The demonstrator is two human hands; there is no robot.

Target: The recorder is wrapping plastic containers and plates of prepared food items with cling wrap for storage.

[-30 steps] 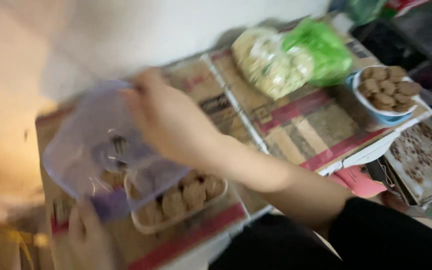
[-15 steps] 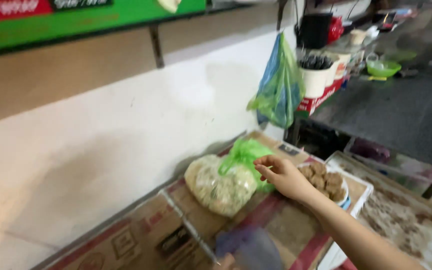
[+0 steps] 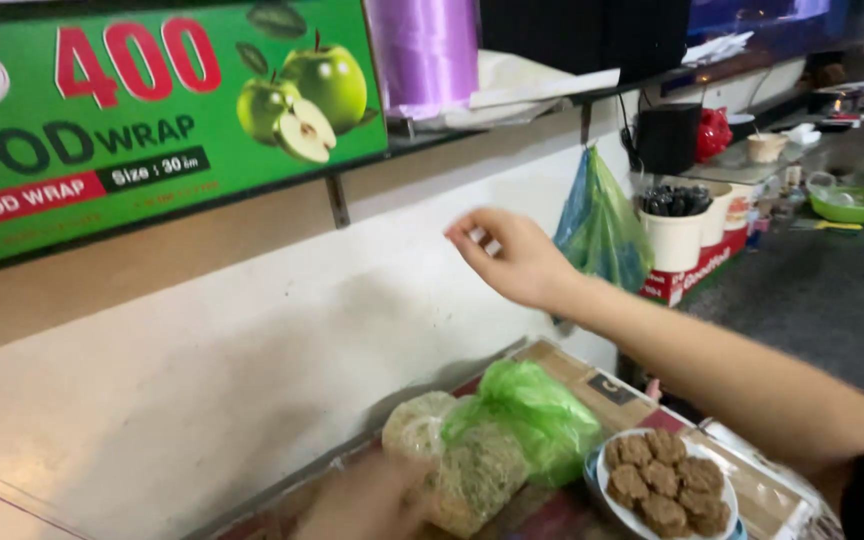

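Right hand: raised in the air in front of the white wall, fingers loosely curled, holding nothing; thumb and forefinger tips close together, with no visible object between them.
Left hand: blurred at the bottom edge; rests against the clear bag; whether it is closed on the bag cannot be told.
Clear bag: one, pale, filled with light contents; lies on the counter below the raised hand, long axis running from lower right to upper left, toward the wall.
Green bag: one, crumpled, touching the clear bag on its right side.
Plate: one, white, just right of the green bag; carries about eight brown patties.
Hanging bags: blue and green, on the wall just beyond the right hand.
White tub: one, filled with dark items, right of the hanging bags.
Purple film roll: one, upright on the shelf above.
Green box: one, long axis horizontal along the shelf.
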